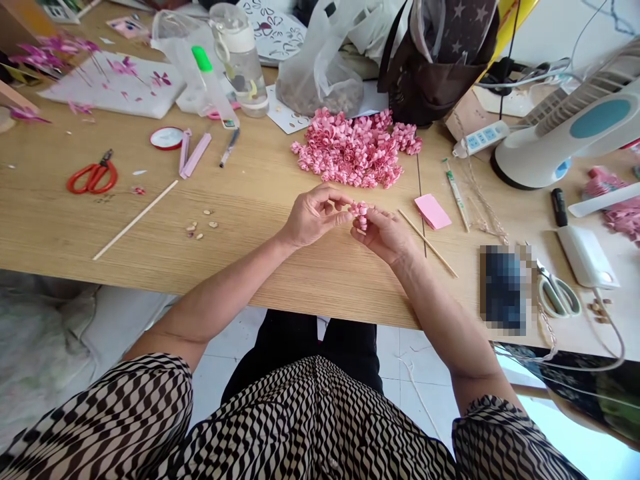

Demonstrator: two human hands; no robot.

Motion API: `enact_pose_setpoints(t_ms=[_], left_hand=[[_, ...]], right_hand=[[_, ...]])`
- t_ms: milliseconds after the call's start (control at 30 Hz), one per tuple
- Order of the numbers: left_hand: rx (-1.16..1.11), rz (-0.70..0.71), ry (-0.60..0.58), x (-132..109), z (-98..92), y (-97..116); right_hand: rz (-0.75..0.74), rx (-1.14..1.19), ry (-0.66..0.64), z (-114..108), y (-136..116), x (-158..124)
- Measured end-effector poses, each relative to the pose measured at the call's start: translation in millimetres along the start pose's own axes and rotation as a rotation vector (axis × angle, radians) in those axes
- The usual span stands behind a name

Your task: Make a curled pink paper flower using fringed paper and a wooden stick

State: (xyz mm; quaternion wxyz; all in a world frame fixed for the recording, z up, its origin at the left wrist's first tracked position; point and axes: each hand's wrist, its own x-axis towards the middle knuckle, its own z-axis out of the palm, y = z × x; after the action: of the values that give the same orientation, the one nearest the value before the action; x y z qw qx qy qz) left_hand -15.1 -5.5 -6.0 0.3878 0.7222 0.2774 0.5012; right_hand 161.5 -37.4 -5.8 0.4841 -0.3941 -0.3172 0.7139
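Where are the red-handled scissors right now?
In the head view, the red-handled scissors lie on the left side of the wooden table, near a red-rimmed lid and a thin wooden stick.

Scissors (92, 175) lie left of the paper-curl heap (356, 148) on the table (250, 200).

Bare forearms (225, 280) reaching forward, left hand (315, 217), right hand (385, 237) — nearly touching, fingers (333, 197) curled

We read this as a craft workroom, probably in a home; the view is mostly desk, so we can't be sure. Evidence: wooden worktable (150, 227), white floor tiles (420, 407), desk fan (565, 133), power strip (480, 139), red-handled scissors (93, 175), pink paper curls (356, 148), pink paper flowers (120, 73).
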Motion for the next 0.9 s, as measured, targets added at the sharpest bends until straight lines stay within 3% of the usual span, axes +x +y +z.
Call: enact_pose_setpoints(t_ms=[167, 300, 400, 633, 767, 900], left_hand=[[0.266, 0.168, 0.027, -2.1, -1.1, 3.1], [0.341, 0.182, 0.046, -3.3, -0.5, 3.7], [0.248, 0.141, 0.064, -3.3, 1.0, 1.5], [-0.133, -0.157, 0.071, -1.8, 3.5, -4.3], [-0.185, -0.112, 0.073, -1.8, 3.3, -5.1], [-0.050, 0.046, 0.164, -2.9, 3.1, -1.2]], right_hand=[[0.031, 0.031, 0.019, 3.5, 3.3, -0.6], [0.069, 0.074, -0.041, 7.4, 3.9, -3.4], [0.083, 0.051, -0.054, 9.0, 3.0, -4.9], [0.145, 0.181, -0.062, 9.8, 1.1, -5.4], [0.150, 0.255, -0.078, 7.9, 1.2, -4.9], [0.143, 0.271, -0.088, 6.6, 1.2, -4.2]])
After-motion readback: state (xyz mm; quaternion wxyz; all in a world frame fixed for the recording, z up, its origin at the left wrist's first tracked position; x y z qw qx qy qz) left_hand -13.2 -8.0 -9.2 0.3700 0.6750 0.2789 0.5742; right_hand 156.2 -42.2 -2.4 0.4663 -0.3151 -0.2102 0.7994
